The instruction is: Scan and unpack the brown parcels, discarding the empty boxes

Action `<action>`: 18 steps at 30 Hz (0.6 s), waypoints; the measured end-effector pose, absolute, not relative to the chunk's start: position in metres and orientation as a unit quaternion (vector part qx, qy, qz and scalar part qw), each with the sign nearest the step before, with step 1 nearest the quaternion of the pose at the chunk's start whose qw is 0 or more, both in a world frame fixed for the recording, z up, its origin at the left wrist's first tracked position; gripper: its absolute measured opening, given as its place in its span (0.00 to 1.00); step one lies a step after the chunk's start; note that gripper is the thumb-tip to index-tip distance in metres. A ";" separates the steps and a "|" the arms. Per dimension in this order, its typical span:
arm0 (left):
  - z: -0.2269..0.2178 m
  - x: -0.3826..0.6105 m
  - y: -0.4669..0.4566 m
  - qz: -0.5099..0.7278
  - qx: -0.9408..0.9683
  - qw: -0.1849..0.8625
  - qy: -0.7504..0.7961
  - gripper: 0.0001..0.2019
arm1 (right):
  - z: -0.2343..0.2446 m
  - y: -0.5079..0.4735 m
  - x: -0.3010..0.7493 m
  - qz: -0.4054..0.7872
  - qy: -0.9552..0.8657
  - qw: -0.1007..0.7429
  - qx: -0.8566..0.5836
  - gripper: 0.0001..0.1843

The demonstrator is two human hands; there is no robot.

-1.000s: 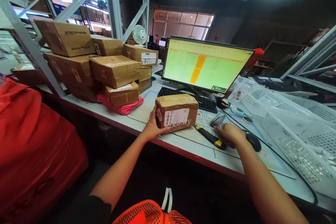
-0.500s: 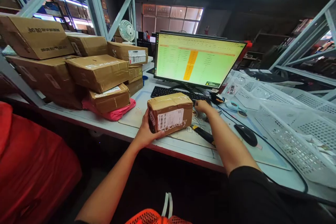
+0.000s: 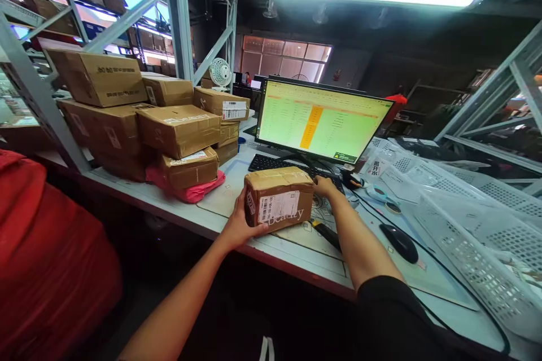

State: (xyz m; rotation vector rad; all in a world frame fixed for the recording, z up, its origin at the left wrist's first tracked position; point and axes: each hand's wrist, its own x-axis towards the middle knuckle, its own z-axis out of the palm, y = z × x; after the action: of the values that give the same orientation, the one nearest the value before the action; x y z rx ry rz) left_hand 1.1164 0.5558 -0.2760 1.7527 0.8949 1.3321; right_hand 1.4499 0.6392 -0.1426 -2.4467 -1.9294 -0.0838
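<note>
My left hand (image 3: 241,225) grips the left end of a taped cardboard box (image 3: 282,197), its thumb along the lower front edge. A white shipping label (image 3: 277,206) and white lettering are on the front of the box, which rests on the desk. My right hand (image 3: 326,187) is just beyond the box's right end, over the right part of the black keyboard (image 3: 266,163). Its fingers are curled and partly hidden, so I cannot tell whether they hold anything. By my right forearm lies a black and yellow utility knife (image 3: 325,233).
A stack of cardboard boxes (image 3: 180,130) stands at left, partly on a pink bag (image 3: 203,189). A lit monitor (image 3: 322,118) is behind the keyboard. On the right are a black mouse (image 3: 398,242), its cable, a tape roll (image 3: 376,193) and white perforated baskets (image 3: 474,248).
The view has tilted up and shifted a little to the left, bringing a ceiling lamp into sight. Both hands and the box keep nearly the same places on the desk.
</note>
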 end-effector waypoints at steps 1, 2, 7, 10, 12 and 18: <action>-0.276 1.116 0.556 0.522 0.684 0.373 0.347 0.68 | -0.140 0.636 1.448 -0.030 -0.620 0.016 -0.784 0.19; -0.276 1.117 0.556 0.526 0.683 0.374 0.342 0.68 | -0.138 0.631 1.446 -0.037 -0.623 0.022 -0.781 0.20; -0.275 1.123 0.558 0.559 0.660 0.404 0.299 0.66 | -0.146 0.580 1.440 -0.040 -0.667 0.032 -0.744 0.21; -0.273 1.130 0.562 0.575 0.637 0.406 0.313 0.65 | -0.167 0.537 1.441 -0.016 -0.693 0.008 -0.720 0.18; -0.270 1.135 0.565 0.576 0.634 0.395 0.331 0.65 | -0.178 0.517 1.441 -0.015 -0.704 0.004 -0.710 0.18; -0.266 1.130 0.560 0.579 0.656 0.347 0.338 0.64 | -0.176 0.539 1.437 -0.055 -0.670 0.040 -0.739 0.22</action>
State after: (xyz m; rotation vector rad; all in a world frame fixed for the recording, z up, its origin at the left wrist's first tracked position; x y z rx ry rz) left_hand 1.1299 0.5598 -0.2655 1.7009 0.8779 1.5004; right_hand 1.4369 0.5390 -0.1758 -2.2638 -2.0531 -0.1678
